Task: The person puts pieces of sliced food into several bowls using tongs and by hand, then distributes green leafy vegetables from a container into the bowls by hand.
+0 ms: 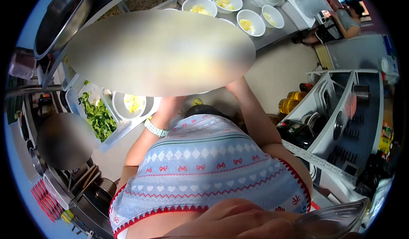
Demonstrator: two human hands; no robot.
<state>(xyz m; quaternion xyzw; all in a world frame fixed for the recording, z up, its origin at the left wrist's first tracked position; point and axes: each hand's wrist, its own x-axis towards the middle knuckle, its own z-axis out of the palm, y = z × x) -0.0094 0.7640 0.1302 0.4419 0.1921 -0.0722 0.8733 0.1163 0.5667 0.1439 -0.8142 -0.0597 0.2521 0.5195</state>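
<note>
A large blurred patch covers the middle of the work surface and the fingers of both hands. Only the heel of my left hand (171,103) shows below it, with a pale patterned watch (156,127) on the wrist. Beside that hand is a white bowl (134,105) with yellow and white pieces. My right hand (237,85) goes under the patch's right lower edge; what it touches is hidden. Past the patch, white bowls (251,22) hold yellow pieces. Chopped greens (99,116) fill a clear container to the left.
A steel basin (64,20) stands at the upper left, beside tubs of noodle-like strands (147,0). White shelving (315,141) with bottles (292,103) and pans is on the right. Another person (347,24) is at the upper right. A second blurred patch lies at the left.
</note>
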